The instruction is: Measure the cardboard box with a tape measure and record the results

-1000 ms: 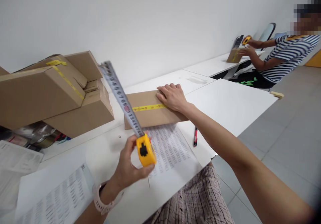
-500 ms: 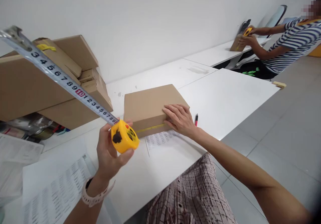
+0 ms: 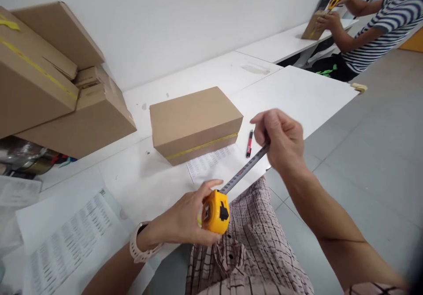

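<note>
My left hand (image 3: 194, 215) is closed around the yellow case of a tape measure (image 3: 215, 211), over my lap at the table's front edge. From the case a grey tape blade (image 3: 243, 170) slants up to the right. Its far end is pinched in my right hand (image 3: 280, 140), whose fingers hide the tip. Beyond both hands a closed cardboard box (image 3: 196, 116) with a yellow strip along its front side sits on the white table, touched by neither hand. A printed sheet (image 3: 211, 160) lies partly under the box.
A red and black pen (image 3: 249, 144) lies right of the box. Larger cardboard boxes (image 3: 76, 123) are stacked at the left, above printed papers (image 3: 69, 237). At the far right a person in a striped shirt (image 3: 393, 30) holds another tape measure against a small box (image 3: 312, 27).
My right hand has left the box and now grips the blade's end. My left hand has brought the tape measure right and down, and the blade now points right instead of up-left.
</note>
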Tool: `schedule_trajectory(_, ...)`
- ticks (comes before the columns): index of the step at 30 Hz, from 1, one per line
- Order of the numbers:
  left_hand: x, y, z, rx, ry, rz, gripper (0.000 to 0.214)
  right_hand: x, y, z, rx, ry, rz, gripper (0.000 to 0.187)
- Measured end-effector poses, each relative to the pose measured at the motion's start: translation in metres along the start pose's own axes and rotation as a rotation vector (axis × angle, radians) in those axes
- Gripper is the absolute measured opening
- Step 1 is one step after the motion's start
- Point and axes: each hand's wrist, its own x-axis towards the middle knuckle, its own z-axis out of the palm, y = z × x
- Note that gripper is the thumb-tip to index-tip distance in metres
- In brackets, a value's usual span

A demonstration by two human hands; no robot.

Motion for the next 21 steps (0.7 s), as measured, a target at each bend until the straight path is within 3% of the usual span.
schedule_trajectory(3, -0.005, 0.004, 0.001, 0.017, 0.155, 0.039, 0.098, -0.035, 0.016, 0.015, -0.051, -0.035, -0.034, 0.032)
schedule_trajectory(5, -0.012, 0.008, 0.001, 0.096, 0.303, 0.118, 0.09, -0.048, 0.027, 0.019, -0.173, -0.04, -0.154, 0.026)
schedule_trajectory(8, -0.028, 0.017, -0.007, 0.245, 0.584, 0.267, 0.082, -0.045, 0.05, 0.008, -0.438, 0.122, -0.261, 0.02)
schedule_trajectory(11, -0.033, 0.03, -0.032, 0.394, 0.945, 0.408, 0.08, -0.03, 0.085, -0.016, -0.668, 0.273, -0.052, 0.022)
schedule_trajectory(14, -0.016, 0.041, -0.068, 0.596, 1.225, 0.493, 0.084, -0.019, 0.117, -0.034, -0.896, 0.198, 0.289, 0.027)
schedule_trajectory(16, 0.004, 0.042, -0.091, 0.728, 1.237, 0.425, 0.079, -0.015, 0.13, -0.037, -1.029, 0.058, 0.426, 0.041)
schedule_trajectory(18, 0.026, 0.035, -0.11, 0.85, 1.181, 0.293, 0.072, -0.013, 0.134, -0.035, -1.136, -0.081, 0.449, 0.051)
schedule_trajectory(21, 0.051, 0.015, -0.127, 0.95, 1.071, 0.172, 0.061, -0.008, 0.133, -0.032, -1.239, -0.219, 0.458, 0.044)
